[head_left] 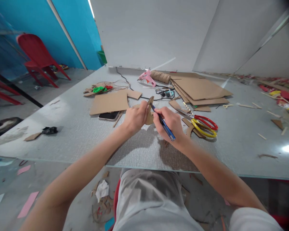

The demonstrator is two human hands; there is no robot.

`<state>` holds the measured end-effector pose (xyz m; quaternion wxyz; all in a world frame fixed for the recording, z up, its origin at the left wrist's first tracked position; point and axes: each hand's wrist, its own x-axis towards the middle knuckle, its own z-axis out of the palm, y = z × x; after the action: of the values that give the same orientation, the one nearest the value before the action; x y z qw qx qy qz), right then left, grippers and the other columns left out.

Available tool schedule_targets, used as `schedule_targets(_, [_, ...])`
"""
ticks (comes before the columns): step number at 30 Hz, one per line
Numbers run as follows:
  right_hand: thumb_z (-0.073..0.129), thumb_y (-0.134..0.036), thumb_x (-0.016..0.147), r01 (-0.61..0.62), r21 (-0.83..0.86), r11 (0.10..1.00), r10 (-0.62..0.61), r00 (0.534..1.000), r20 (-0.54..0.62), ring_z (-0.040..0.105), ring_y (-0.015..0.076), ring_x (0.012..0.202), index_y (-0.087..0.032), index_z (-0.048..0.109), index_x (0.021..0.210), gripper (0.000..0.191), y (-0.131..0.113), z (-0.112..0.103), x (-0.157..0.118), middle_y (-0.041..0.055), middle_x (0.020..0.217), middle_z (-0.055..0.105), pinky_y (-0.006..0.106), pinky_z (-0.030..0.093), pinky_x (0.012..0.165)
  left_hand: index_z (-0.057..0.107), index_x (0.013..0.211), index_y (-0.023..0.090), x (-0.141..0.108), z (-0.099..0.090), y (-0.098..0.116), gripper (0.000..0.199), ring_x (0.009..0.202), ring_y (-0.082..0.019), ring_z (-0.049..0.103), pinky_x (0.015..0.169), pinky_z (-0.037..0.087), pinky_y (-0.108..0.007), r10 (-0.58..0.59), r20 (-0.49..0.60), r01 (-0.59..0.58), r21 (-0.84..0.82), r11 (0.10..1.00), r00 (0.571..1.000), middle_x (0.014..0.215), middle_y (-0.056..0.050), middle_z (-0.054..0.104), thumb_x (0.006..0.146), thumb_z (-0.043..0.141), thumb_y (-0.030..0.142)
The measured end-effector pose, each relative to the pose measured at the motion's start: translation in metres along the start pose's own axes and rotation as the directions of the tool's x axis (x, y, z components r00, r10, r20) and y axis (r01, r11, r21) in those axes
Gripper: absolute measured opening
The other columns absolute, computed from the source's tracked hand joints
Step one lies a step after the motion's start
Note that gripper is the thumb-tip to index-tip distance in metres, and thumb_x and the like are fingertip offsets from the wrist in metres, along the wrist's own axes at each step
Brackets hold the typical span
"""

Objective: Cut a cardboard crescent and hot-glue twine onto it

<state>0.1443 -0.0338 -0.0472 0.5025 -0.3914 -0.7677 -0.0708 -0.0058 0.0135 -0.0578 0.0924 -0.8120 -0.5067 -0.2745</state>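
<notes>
Near the middle of the table, my left hand (136, 118) grips a small curved cardboard piece (149, 119), its fingers closed on it. My right hand (170, 123) is wrapped round a blue pen-like tool (167, 127), whose upper end meets the cardboard between the two hands. Whether that tool is a pen or a cutter cannot be made out. Scissors with red and yellow handles (203, 126) lie just right of my right hand. Behind my left hand is a flat cardboard sheet (109, 102), partly over a phone (109, 115).
A pink glue gun (148, 78) and a twine roll (160, 77) lie at the back, beside stacked cardboard sheets (199, 87). Green and red bits (100, 89) sit back left. A black crumpled item (49, 130) lies left. Sticks and scraps are scattered right.
</notes>
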Motion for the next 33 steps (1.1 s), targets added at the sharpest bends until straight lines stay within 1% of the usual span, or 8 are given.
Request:
schedule_targets(6, [0.048,-0.023,0.091,-0.054,0.016,0.998,0.053,0.998,0.013,0.058,0.0139,0.061,-0.02,0.054,0.083,0.011,0.0001,-0.0001,0.0021,0.0014,0.072,0.064,0.025,0.044,0.06,0.054,0.099,0.016,-0.0008,-0.0024,0.0018,0.039,0.054,-0.018,0.059,0.051,0.033,-0.025,0.006,0.05,-0.006,0.01,1.0,0.999,0.062,-0.005,0.062,0.101,0.021,0.037])
schedule_targets(16, [0.045,-0.024,0.093,-0.033,0.019,0.999,0.032,0.999,0.024,0.059,0.0145,0.063,-0.019,0.055,0.086,0.013,0.0022,0.0038,0.0004,0.0019,0.073,0.064,0.026,0.045,0.06,0.053,0.098,0.016,0.0011,0.0043,-0.0013,0.044,0.053,-0.018,0.059,0.053,0.036,-0.026,-0.061,-0.003,0.06,-0.128,0.99,0.998,0.063,-0.004,0.06,0.102,0.018,0.043])
schedule_targets(20, [0.044,-0.024,0.093,-0.037,0.033,0.999,0.036,0.999,0.037,0.06,0.0146,0.065,-0.019,0.055,0.088,0.012,0.0009,0.0037,-0.0016,0.0016,0.075,0.065,0.026,0.046,0.062,0.052,0.096,0.017,0.002,0.0059,-0.005,0.045,0.05,-0.017,0.057,0.049,0.031,-0.025,-0.046,-0.021,0.044,-0.088,0.995,0.999,0.062,-0.004,0.061,0.102,0.015,0.042])
schedule_targets(23, [0.045,-0.024,0.093,-0.03,0.029,0.999,0.029,0.999,0.031,0.06,0.0143,0.063,-0.019,0.055,0.087,0.012,-0.0001,0.003,-0.002,0.0016,0.074,0.065,0.026,0.046,0.06,0.051,0.095,0.017,0.0019,0.0067,-0.0066,0.045,0.048,-0.015,0.055,0.048,0.029,-0.024,-0.05,-0.033,0.047,-0.085,0.995,0.998,0.061,-0.004,0.06,0.102,0.015,0.043])
schedule_targets(26, [0.045,-0.024,0.092,-0.042,0.017,0.999,0.042,0.999,0.033,0.059,0.0141,0.061,-0.019,0.055,0.087,0.013,-0.0014,0.0021,-0.0024,0.0014,0.072,0.064,0.026,0.045,0.059,0.052,0.096,0.017,0.0014,0.0063,-0.0072,0.046,0.048,-0.016,0.055,0.049,0.03,-0.025,-0.043,-0.029,0.04,-0.101,0.994,0.999,0.06,-0.003,0.059,0.102,0.015,0.044])
schedule_targets(30, [0.045,-0.025,0.092,-0.054,-0.003,0.999,0.054,0.998,0.027,0.057,0.0134,0.059,-0.02,0.055,0.085,0.013,-0.0026,0.0015,-0.0033,0.0006,0.07,0.063,0.025,0.044,0.059,0.054,0.097,0.015,0.0012,0.0043,-0.0079,0.049,0.049,-0.017,0.057,0.05,0.032,-0.025,0.011,-0.016,-0.012,-0.058,0.998,1.0,0.06,-0.004,0.059,0.102,0.014,0.042])
schedule_targets(33, [0.045,-0.024,0.092,-0.046,-0.001,0.999,0.046,0.998,0.032,0.058,0.0134,0.059,-0.02,0.054,0.085,0.013,-0.0024,0.002,-0.003,0.0012,0.07,0.064,0.025,0.044,0.057,0.055,0.098,0.014,0.0011,0.0032,-0.008,0.05,0.05,-0.018,0.058,0.05,0.032,-0.026,0.03,-0.015,-0.03,-0.038,0.999,0.999,0.06,-0.005,0.059,0.102,0.013,0.041])
